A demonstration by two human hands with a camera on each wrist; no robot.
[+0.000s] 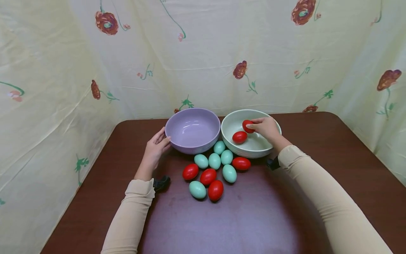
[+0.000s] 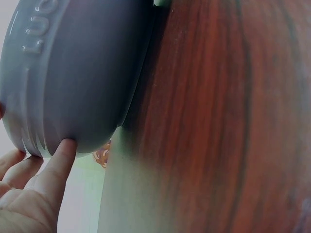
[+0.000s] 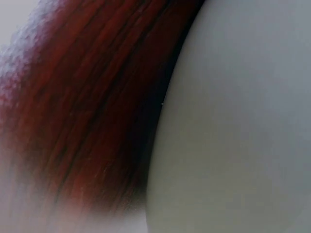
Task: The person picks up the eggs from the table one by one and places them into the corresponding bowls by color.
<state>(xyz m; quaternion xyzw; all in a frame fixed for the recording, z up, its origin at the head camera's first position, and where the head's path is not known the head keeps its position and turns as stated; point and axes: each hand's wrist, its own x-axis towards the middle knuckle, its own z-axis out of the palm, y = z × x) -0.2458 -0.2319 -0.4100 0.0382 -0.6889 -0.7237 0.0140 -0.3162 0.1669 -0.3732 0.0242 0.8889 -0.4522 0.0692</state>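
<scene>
Forearms (image 1: 330, 197) outstretched, right grip (image 1: 266, 128) pinching red egg (image 1: 245, 124)

The dark brown table (image 1: 253, 218) carried 1 purple bowl (image 1: 192, 128), 1 pale green bowl (image 1: 245, 151), 6 mint eggs (image 1: 197, 189) and 4 red eggs (image 1: 215, 190).

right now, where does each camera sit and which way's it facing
Head: on the head, facing forward and down at the purple bowl, pale green bowl and eggs; left hand, right hand and sleeves show.
Left wrist: on that wrist, facing the purple bowl's outer side and table; fingers show.
Right wrist: on that wrist, facing the pale green bowl's side and table; no hand shows.
Head and left wrist share purple bowl and left hand.
</scene>
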